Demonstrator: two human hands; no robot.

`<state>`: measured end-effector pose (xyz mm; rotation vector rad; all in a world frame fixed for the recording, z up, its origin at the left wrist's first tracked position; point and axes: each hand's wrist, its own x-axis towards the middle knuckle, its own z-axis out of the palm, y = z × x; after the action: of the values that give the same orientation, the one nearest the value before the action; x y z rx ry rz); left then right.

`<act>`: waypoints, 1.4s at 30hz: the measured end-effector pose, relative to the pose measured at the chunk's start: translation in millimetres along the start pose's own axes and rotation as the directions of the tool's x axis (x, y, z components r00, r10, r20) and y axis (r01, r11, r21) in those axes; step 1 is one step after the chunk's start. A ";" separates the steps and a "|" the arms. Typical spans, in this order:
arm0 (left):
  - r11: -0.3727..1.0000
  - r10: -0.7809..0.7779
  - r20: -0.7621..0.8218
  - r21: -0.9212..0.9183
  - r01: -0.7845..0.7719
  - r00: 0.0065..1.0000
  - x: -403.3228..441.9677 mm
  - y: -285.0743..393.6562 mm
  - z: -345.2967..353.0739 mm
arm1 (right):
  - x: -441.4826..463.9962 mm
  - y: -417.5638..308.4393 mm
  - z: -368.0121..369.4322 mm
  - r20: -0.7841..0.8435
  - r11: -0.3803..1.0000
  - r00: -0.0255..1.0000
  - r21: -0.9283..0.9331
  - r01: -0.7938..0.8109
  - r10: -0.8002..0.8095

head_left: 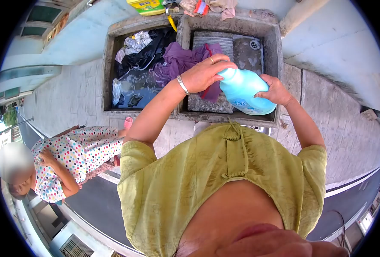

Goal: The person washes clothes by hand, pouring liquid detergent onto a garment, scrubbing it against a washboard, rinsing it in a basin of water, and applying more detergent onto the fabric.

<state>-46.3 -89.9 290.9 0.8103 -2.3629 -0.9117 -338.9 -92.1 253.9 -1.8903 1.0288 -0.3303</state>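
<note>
A light blue detergent bottle (pixel 246 88) is tilted over the right basin of a stone sink (pixel 279 51). My left hand (pixel 207 75) has its fingers closed around the cap end. At the other end, my right hand (pixel 274 91) grips the bottle's body near its handle. Beneath and beside the left hand, purple cloth (pixel 179 60) drapes over the divider between the basins. Part of that cloth rests on the ridged washboard slab (pixel 213 39). Whether the cap is on or off is hidden by my left hand.
Water, dark clothes (pixel 149 53) and a pale printed cloth (pixel 135 43) lie in the left basin. A yellow container (pixel 147 6), a yellow hose (pixel 172 22) and rags (pixel 222 7) are at the back. A person in a dotted dress (pixel 82 150) is at the left. A drain (pixel 254 44) shows at back right.
</note>
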 end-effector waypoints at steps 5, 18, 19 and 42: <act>0.957 -0.287 -0.467 -0.172 0.232 0.837 8.6 -3.3 2.4 | 25.0 4.0 -39.9 -0.270 0.996 0.963 -0.089 0.000 -0.024; 0.701 -0.713 -0.188 -0.236 0.673 0.676 -137.0 -14.0 149.2 | 234.6 94.2 -159.1 -0.731 0.994 0.676 -0.029 0.101 -0.090; 0.687 -0.726 -0.190 -0.242 0.685 0.661 -138.7 -12.1 153.7 | 247.9 111.4 -160.7 -0.752 0.994 0.657 0.020 0.108 -0.057; 0.642 -0.716 -0.088 0.308 0.702 0.693 -126.7 -61.6 199.5 | 183.8 122.4 -45.8 -0.216 1.000 0.976 -0.024 -0.018 0.012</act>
<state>-56.1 44.2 87.0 1.9764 -2.2468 -0.8140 -316.9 -287.7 143.9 -1.8988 1.1957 -0.5252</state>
